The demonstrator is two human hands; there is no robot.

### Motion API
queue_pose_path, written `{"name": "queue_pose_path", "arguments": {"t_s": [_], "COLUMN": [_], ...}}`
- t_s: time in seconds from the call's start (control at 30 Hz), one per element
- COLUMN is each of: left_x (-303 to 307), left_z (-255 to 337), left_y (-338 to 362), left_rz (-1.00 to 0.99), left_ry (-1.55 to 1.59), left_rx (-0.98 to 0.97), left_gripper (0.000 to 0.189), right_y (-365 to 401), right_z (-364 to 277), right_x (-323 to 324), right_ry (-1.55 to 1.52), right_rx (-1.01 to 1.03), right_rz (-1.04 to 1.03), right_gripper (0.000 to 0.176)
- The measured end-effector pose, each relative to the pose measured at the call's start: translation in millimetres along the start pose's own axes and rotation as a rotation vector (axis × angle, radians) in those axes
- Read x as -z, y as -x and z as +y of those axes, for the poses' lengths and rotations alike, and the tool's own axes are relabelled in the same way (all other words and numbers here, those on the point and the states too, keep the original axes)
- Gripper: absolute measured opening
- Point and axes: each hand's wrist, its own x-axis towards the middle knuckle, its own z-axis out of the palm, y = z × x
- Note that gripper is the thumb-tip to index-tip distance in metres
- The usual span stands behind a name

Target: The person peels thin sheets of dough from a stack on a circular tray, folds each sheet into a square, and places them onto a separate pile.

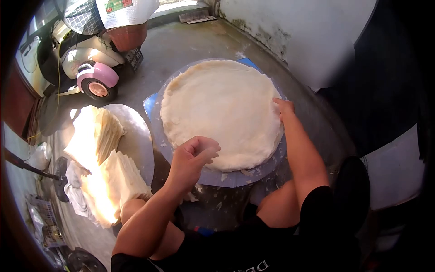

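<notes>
Concrete floor; round dough slab between left hand, loosely curled, empty, and right hand, at slab's edge, pinch unclear. Probably soft, heavy, tear-prone: support broadly from beneath.

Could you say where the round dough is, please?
In the head view, the round dough lies centrally on a grey disc, right hand at its edge.

a reddish basket sits near a pink-fendered wheel, opposite a stained wall.
</notes>
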Motion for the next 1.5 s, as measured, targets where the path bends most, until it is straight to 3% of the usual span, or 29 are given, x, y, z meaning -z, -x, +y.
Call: {"name": "queue_pose_path", "arguments": {"t_s": [0.3, 0.37, 0.4, 0.47, 0.5, 0.57, 0.7, 0.77, 0.87, 1.0, 1.13, 1.27, 1.3, 1.37, 1.5], "left_x": [-1.6, -1.7, -1.4, -1.0, -0.7, -0.7, -1.6, -1.6, 0.4, 6.8, 33.5, 86.8, 99.3, 113.7, 109.6], "left_z": [4.8, 3.7, 3.9, 4.3, 4.1, 3.9, 5.4, 5.3, 5.5, -3.1, -21.9, -54.7, -62.8, -70.7, -55.4], "left_y": [6.6, 7.8, 7.6, 7.8, 8.3, 8.7, 9.7, 9.6, 6.8, -3.4, -35.0, -79.2, -85.3, -90.7, -83.1], "left_rz": [-0.055, -0.07, -0.069, -0.08, -0.079, -0.08, -0.098, -0.113, -0.115, -0.104, -0.016, 0.295, 0.292, 0.471, 0.499], "left_ry": [0.029, 0.043, 0.043, 0.046, 0.046, 0.078, 0.06, 0.032, 0.012, -0.052, -0.139, -0.546, -0.546, -0.719, -0.962], "left_rx": [0.013, 0.015, 0.015, -0.003, -0.003, 0.015, 0.032, 0.017, 0.041, 0.048, -0.031, -0.175, -0.176, -0.215, -0.454], "left_gripper": [0.01, 0.01, 0.01, 0.011, 0.011, 0.011, 0.012, 0.013, 0.014, 0.014, 0.014, 0.029, 0.029, 0.043, 0.063], "right_y": [-9.0, -34.0, -40.0, -46.7, -38.9, -1.4, 54.2, 110.8, 153.1, 209.5, 268.9, 316.8, 322.4, 332.9, 358.6], "right_z": [-36.0, -22.5, -21.6, -24.8, -34.2, -65.3, -91.8, -115.6, -120.0, -117.3, -117.6, -117.4, -112.3, -104.5, -114.1], "right_x": [-40.4, -40.0, -41.4, -44.6, -50.3, -72.2, -99.7, -97.9, -102.2, -107.0, -92.7, -71.1, -64.9, -53.7, -28.1], "right_ry": [0.275, 0.365, 0.365, 0.176, 0.177, -0.103, -0.08, -0.015, -0.196, -0.165, 0.027, 0.273, 0.272, 0.316, 0.379], "right_rx": [-0.086, 0.058, 0.058, 0.034, 0.033, -0.024, 0.072, 0.122, 0.092, 0.197, 0.127, 0.417, 0.418, 0.489, 0.557], "right_rz": [0.117, -0.082, -0.083, -0.199, -0.2, -0.364, -0.483, -0.728, -0.765, -0.9, -1.114, -1.261, -1.258, -1.407, -1.584], "right_gripper": [0.047, 0.037, 0.037, 0.031, 0.031, 0.029, 0.03, 0.032, 0.028, 0.028, 0.021, 0.022, 0.022, 0.027, 0.029]}}
